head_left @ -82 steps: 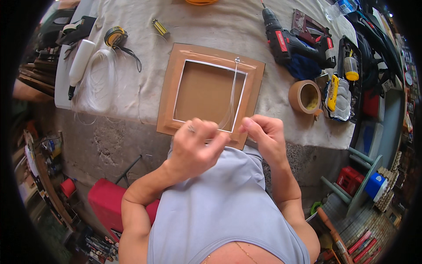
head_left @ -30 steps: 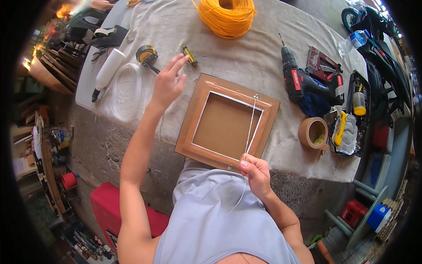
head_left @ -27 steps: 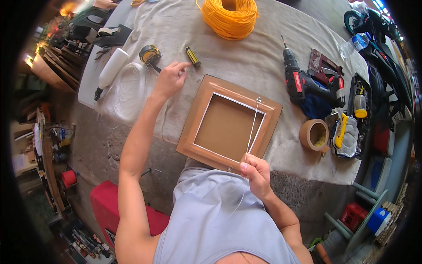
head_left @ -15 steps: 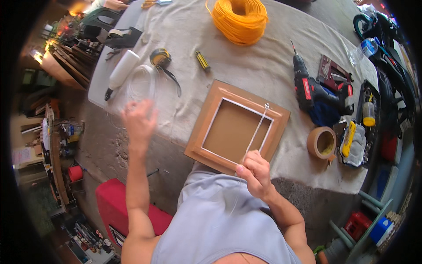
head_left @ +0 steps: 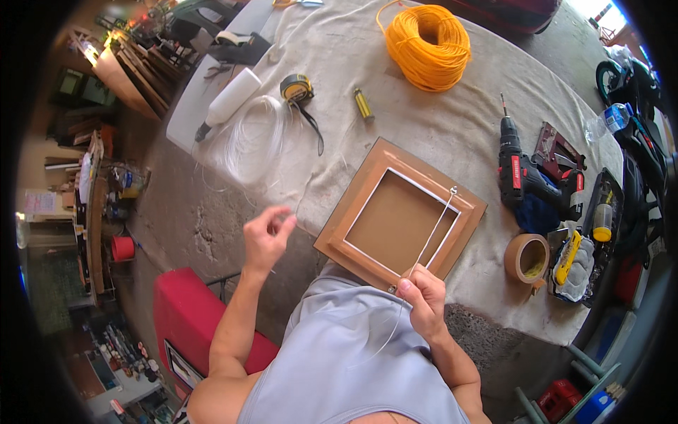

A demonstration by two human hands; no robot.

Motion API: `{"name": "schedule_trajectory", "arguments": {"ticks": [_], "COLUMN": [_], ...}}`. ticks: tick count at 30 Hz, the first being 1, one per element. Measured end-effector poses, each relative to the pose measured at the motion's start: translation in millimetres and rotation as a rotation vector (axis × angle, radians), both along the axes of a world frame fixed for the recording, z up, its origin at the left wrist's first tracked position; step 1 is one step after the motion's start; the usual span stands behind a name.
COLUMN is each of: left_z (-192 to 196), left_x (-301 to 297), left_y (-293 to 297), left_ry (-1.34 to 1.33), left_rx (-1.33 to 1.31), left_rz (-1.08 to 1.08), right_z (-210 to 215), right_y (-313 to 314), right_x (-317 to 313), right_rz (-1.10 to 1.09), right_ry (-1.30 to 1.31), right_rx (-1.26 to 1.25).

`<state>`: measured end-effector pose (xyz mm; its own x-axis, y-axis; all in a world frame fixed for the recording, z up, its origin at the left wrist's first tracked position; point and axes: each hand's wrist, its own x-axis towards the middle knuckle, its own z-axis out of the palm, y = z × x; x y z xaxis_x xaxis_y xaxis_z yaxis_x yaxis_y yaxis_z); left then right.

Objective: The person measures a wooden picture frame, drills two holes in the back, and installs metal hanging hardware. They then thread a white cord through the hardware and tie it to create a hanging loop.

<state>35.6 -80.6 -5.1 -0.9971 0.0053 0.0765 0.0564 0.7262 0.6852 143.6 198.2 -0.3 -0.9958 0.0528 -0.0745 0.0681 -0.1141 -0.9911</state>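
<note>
A wooden picture frame (head_left: 339, 227) lies face down at the table's near edge, against my lap. A thin pale cord (head_left: 436, 230) runs from a small metal eyelet (head_left: 453, 191) on its right side toward the near side. My right hand (head_left: 426, 297) pinches this cord just above the near edge, and its loose tail hangs over my shirt. Left of the frame, my left hand (head_left: 265, 240) is raised off the table edge with fingers curled toward the thumb; whatever they hold is too fine to make out. Beyond it lies a loose coil of clear line (head_left: 258, 141).
A white bottle (head_left: 233, 95), tape measure (head_left: 296, 88), yellow-black cutter (head_left: 364, 104) and orange rope coil (head_left: 429, 48) lie farther back. On the right are a drill (head_left: 510, 152), staple gun (head_left: 558, 154), brown tape roll (head_left: 527, 258) and tool tray (head_left: 600, 226). A red padded seat (head_left: 180, 304) stands at left.
My left hand has come away from the clear coil, toward the frame. My right hand keeps its pinch on the cord. The whole view has shifted, so the table things appear farther right.
</note>
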Motion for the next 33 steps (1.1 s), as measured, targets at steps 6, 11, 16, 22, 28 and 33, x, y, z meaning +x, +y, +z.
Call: {"name": "schedule_trajectory", "arguments": {"ticks": [6,11,16,22,28,33], "left_z": [-10.5,-41.8,-19.6,-3.8,50.5,28.9], "left_x": [-74.5,-102.1,7.2,78.4,2.4,-1.0], "left_y": [46.8,69.4,-8.9,-88.3,21.1,115.3], "left_ry": [0.071,0.213,0.122,-0.896,-0.566,-0.712], "left_rx": [-0.078,-0.096,-0.165,-0.877,0.055,0.531], "left_rz": [-0.194,-0.344,-0.299,-0.361,-0.486,-0.81], "right_z": [3.5,0.9,1.3,1.2,1.4,-6.2], "right_y": [4.2,0.6,-3.7,-0.4,0.2,-7.7], "right_x": [-0.5,6.1,4.9,-1.2,-5.3,6.7], "right_rz": [0.049,0.011,0.009,0.125,0.087,0.046], "right_ry": [-0.004,-0.061,-0.077,-0.042,-0.012,-0.079], "right_rx": [0.074,0.056,0.0,0.064,0.078,-0.105]}}
